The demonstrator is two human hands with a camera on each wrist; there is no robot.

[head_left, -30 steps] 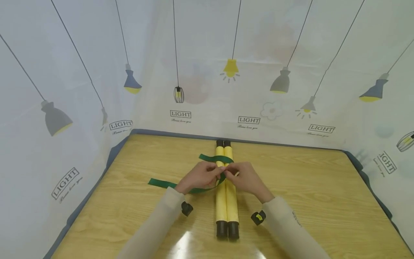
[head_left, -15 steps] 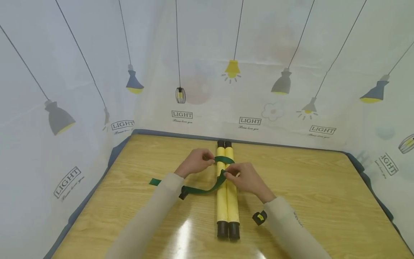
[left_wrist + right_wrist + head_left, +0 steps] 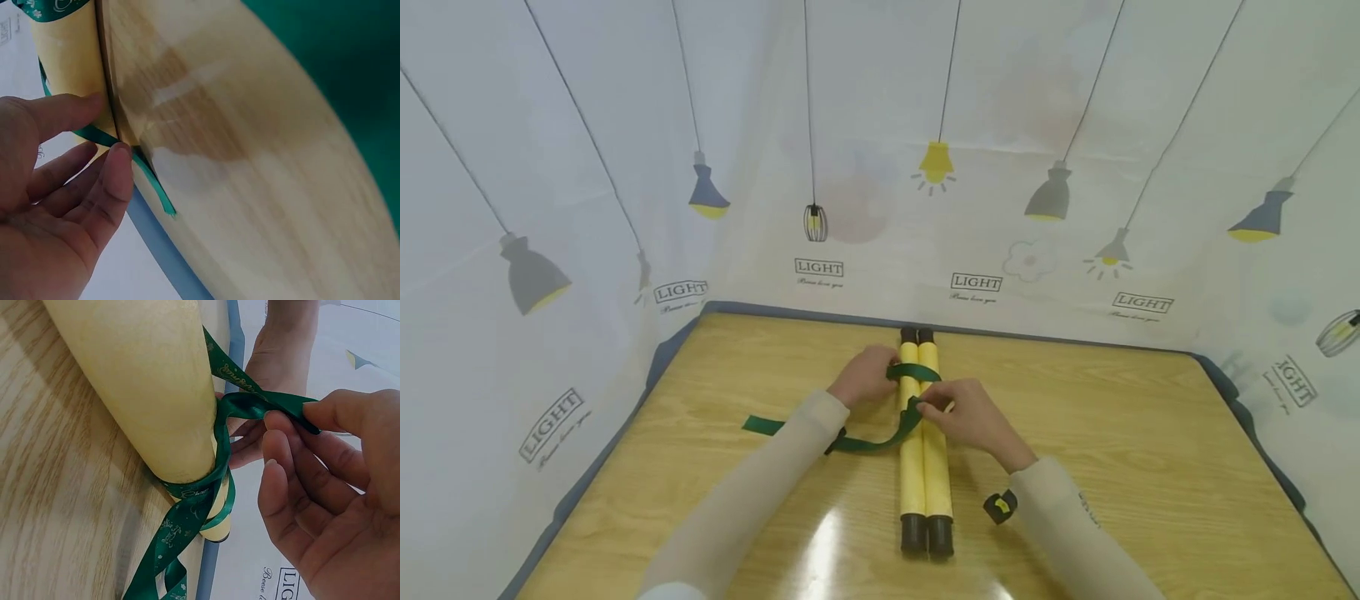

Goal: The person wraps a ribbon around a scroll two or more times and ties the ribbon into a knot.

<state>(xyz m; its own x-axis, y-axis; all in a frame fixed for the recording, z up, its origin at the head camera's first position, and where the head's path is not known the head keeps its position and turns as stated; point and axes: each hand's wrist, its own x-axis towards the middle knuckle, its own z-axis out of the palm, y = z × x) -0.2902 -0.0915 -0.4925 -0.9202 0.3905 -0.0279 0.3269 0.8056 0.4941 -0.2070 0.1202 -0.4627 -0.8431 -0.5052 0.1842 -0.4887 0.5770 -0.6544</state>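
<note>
Two yellow tubes with dark end caps (image 3: 913,475) lie side by side on the table. A green ribbon (image 3: 169,540) is wrapped round them, with printed lettering and a pattern on it. My right hand (image 3: 973,421) pinches a folded loop of this ribbon between thumb and fingers above the tubes. On the other side, my left hand (image 3: 867,375) is beside the tubes at the far stretch of ribbon. In the left wrist view its thumb and fingers (image 3: 119,172) are apart, one fingertip against the ribbon, whose free end sticks out past it. Another ribbon tail (image 3: 763,425) runs left under the left forearm.
The wood-grain table (image 3: 1112,450) extends to both sides of the tubes. A pale curtain printed with lamps (image 3: 880,250) stands round its back and sides. A small dark device (image 3: 1000,506) sits at the right wrist.
My left hand let go of the ribbon by the right hand, moved away from me to the far ribbon stretch, then slightly right. My right hand keeps its pinch in nearly the same place.
</note>
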